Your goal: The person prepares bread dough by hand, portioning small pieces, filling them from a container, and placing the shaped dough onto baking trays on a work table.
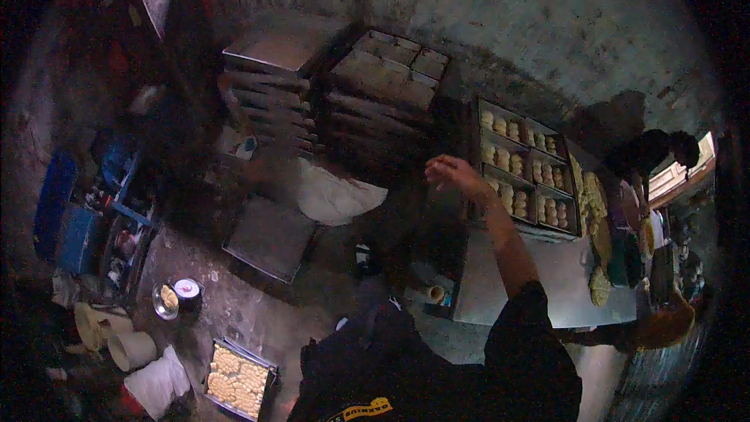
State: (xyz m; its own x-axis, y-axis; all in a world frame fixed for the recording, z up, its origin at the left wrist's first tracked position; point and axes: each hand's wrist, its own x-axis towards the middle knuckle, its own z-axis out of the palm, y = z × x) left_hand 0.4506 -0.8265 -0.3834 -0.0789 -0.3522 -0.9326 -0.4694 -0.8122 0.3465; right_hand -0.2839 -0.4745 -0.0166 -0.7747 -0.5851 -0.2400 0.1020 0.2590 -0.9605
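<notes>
My right hand [459, 175] reaches out in mid-air, its forearm rising from a dark sleeve. The fingers are loosely bent and look apart, and I see nothing held in them. Just right of it, a divided metal tray [580, 228] holds rows of pale dough balls [501, 159] in its compartments. That tray rests at the far end of a grey table [516, 285]. Left of the hand is a dark gap, then a stack of pans [391, 59] with a divided one on top. My left hand is out of sight.
Another pan stack [273, 43] stands against the wall, near a white cloth or sack [340, 191] and a flat tray [269, 238]. A tray of pale dough pieces [237, 380] lies lower left by buckets [131, 350]. More dough [600, 285] lies along the table's right. A dark figure [648, 152] leans in beyond.
</notes>
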